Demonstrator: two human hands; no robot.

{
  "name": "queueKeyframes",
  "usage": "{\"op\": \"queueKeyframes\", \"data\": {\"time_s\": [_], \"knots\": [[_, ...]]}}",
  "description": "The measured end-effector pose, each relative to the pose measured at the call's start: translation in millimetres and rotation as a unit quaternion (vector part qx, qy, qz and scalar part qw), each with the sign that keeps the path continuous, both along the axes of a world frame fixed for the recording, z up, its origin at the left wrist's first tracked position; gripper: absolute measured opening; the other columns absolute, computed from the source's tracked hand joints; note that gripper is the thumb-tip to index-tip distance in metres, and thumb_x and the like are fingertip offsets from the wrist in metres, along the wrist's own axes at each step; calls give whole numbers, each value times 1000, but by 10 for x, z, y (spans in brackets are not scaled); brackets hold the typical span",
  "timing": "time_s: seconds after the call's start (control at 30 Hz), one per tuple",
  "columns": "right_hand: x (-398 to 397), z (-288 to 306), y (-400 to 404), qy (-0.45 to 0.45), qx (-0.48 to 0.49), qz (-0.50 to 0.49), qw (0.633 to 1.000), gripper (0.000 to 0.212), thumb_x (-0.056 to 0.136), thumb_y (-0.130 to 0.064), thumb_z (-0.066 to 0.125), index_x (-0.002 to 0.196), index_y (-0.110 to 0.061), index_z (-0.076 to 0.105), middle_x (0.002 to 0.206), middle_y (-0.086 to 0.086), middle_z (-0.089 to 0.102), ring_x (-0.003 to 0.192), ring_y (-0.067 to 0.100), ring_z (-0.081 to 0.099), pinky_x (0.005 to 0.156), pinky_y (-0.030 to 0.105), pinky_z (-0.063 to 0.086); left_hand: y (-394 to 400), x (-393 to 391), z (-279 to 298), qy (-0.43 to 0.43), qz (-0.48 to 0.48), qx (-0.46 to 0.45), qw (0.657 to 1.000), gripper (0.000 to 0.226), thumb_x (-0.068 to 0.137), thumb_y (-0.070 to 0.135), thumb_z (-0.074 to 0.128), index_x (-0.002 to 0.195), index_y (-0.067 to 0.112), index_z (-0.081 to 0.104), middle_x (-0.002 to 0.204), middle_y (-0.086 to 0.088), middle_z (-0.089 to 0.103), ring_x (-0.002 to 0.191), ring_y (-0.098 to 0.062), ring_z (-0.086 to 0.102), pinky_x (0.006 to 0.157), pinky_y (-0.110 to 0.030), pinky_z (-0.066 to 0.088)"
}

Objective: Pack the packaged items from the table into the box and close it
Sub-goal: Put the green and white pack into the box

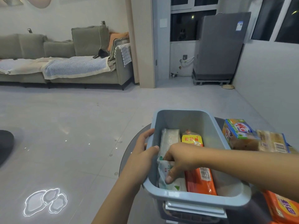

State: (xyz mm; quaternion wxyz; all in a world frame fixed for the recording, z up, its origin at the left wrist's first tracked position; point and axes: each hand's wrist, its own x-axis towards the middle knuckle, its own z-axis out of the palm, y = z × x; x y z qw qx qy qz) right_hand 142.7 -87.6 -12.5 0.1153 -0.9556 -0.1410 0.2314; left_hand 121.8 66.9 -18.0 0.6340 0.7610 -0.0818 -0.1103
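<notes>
Head view, packing in progress. At left we see the left hand curled over the left wall of the blue-grey box, thumb inside and fingers outside, steadying it on the dark round tabletop. Inside the box, along its left side, a clear white packet stands on edge; nearer us lies a white-and-green pouch, onto which the right hand reaches, its thumb pressing the pouch and its fingers bent down behind it. We cannot tell whether they grip it or only push it. Beside these sit a yellow-labelled packet and an orange pack with a barcode. We judge four items packed, this pouch being seated.

To the right of the box, unpacked on the tabletop, we see an orange-and-green carton, a clear-wrapped barcoded bar just beside it, and at the lower right an orange soap pack. A pale lid-like panel shows below the near rim; whether it is the lid we cannot tell. At least three items and the closing remain.
</notes>
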Motion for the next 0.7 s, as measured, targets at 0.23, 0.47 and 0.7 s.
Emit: {"op": "queueKeyframes", "data": {"time_s": [0.23,0.47,0.7], "knots": [[3,3,44,-159,-97,3,982,60,50,-65,74,90,-21,72,82,-1,71,76,18,60,50,26,36,11,-16,31,-1,1,2,1000,44,92,21,47,121,53,45,104,23,54,81,13,59,61,-10,44],[88,-19,55,-115,-63,-70,989,54,53,-53,81,86,-14,62,82,4,68,73,21,58,50,28,35,16,-35,52,10,6,13,1000,42,92,22,48,118,55,46,115,9,57,104,-12,60,92,-35,49],[114,-13,-46,-107,-54,-71,990,56,51,-63,76,79,-15,67,72,0,68,75,20,64,57,29,41,7,-31,52,1,14,25,1000,43,91,21,49,121,52,48,119,0,60,108,-20,60,97,-44,48]]}}
